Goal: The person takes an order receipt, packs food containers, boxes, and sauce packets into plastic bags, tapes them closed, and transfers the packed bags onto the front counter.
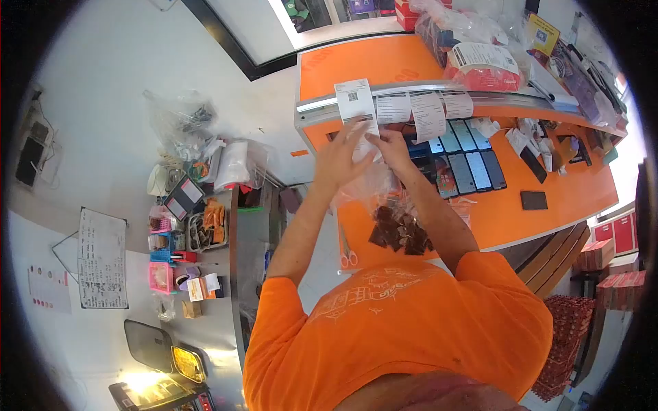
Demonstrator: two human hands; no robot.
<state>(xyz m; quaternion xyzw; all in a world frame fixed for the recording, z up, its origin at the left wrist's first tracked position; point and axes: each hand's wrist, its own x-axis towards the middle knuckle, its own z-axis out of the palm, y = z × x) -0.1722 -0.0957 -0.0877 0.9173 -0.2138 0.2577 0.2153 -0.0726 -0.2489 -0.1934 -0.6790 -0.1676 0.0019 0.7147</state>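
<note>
A long white paper slip [354,96] with a printed code stands at the near edge of the orange counter. My left hand [340,159] lies against its lower part, fingers stretched and spread. Close by on the right, my right hand [392,149] pinches the slip's lower edge between thumb and fingers. Beneath both hands is a clear plastic bag [370,186]. Dark brown flat pieces [401,229] lie nearer my body; whether they are inside the bag is hard to tell. Scissors [349,257] rest to their left.
More printed slips [428,115] hang from the shelf edge. Several phones [473,164] lie in rows on the orange counter [528,222], with a dark phone [534,200] apart. Plastic-wrapped packages [483,65] sit on the shelf. A cluttered side bench [216,274] stands at left.
</note>
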